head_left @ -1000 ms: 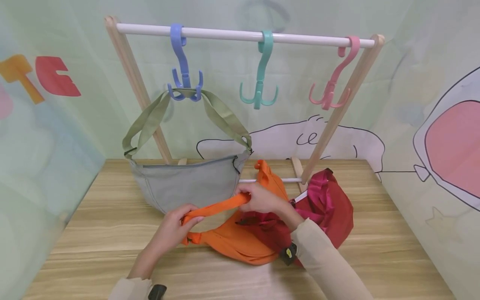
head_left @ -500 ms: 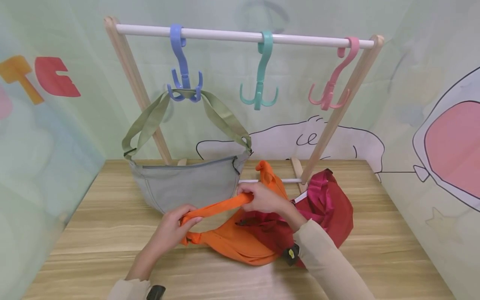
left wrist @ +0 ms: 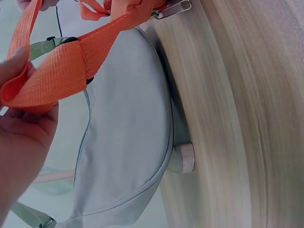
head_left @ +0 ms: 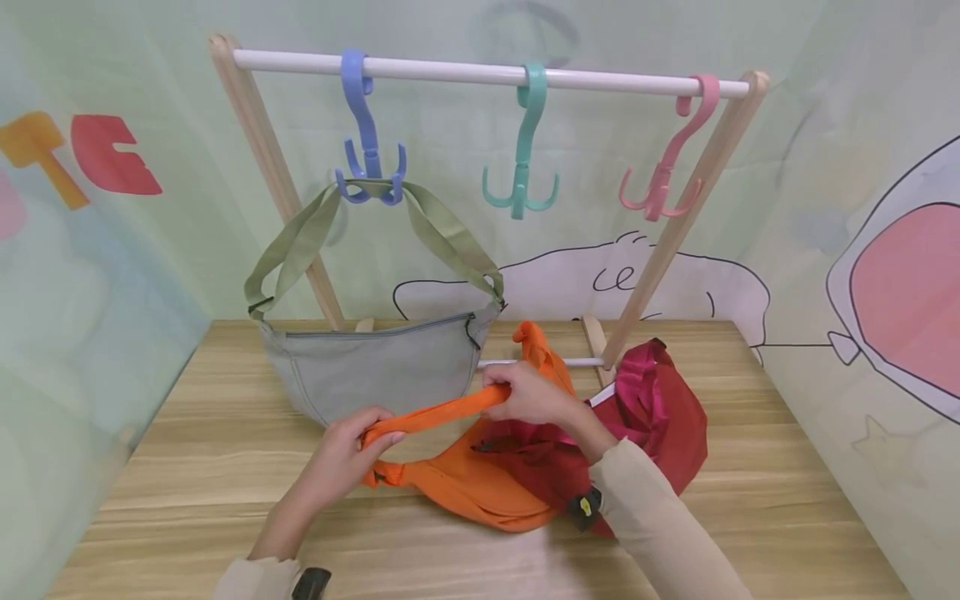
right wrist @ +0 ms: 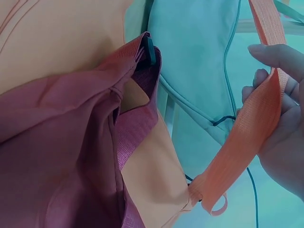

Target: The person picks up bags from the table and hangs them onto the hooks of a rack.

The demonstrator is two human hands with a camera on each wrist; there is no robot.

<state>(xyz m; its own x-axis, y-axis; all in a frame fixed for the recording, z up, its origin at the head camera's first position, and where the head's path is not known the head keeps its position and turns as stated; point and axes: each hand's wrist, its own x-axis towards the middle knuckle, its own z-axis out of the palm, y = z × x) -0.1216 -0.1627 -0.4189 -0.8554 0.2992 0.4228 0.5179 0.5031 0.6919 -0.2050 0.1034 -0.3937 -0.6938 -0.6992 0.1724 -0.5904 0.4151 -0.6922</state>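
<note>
An orange bag [head_left: 487, 487] lies on the table, its strap [head_left: 435, 414] raised and stretched between both hands. My left hand [head_left: 347, 454] pinches the strap's left end, thumb on top, near where it joins the bag. My right hand [head_left: 528, 396] grips the strap's other end, higher and to the right. In the right wrist view the webbing [right wrist: 259, 118] passes between thumb and fingers. A dark red bag [head_left: 678, 433] lies partly over the orange one, beneath my right forearm. Behind, a grey bag [head_left: 382, 371] hangs by its green strap [head_left: 442, 233] from the blue hook [head_left: 363, 125].
A rack with a white rail [head_left: 450, 72] and wooden posts [head_left: 678, 233] stands at the back of the table [head_left: 187, 500]. A green hook [head_left: 528, 142] and a pink hook [head_left: 667, 158] hang from the rail, bearing nothing. Printed cloth walls surround the table.
My right hand has shifted slightly to the right, still gripping the orange strap. My left hand and the bags stay almost as they were.
</note>
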